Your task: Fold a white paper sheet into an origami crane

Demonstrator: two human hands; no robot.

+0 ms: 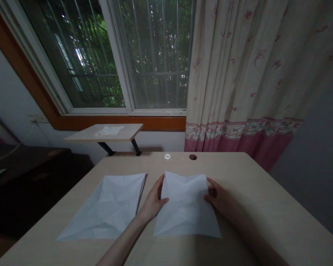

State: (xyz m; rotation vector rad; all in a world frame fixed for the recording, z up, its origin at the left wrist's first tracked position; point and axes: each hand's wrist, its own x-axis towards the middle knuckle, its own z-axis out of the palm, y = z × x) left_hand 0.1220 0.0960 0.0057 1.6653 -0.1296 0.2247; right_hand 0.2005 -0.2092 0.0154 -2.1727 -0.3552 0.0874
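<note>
Left hand [152, 201]: grasping the middle sheet [186, 207] by its left edge
Right hand [220, 199]: grasping its right edge
Middle sheet: lying over the tabletop [266, 210]
Left sheet [108, 207]: lying spread, unheld
Progress: middle sheet seemingly remaining unfinished

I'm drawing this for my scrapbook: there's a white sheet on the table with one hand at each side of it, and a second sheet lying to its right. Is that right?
Not quite: the second sheet lies to the left, as the head view shows. The rest is right: the white sheet is on the table, with the left hand and right hand at its sides.
</note>
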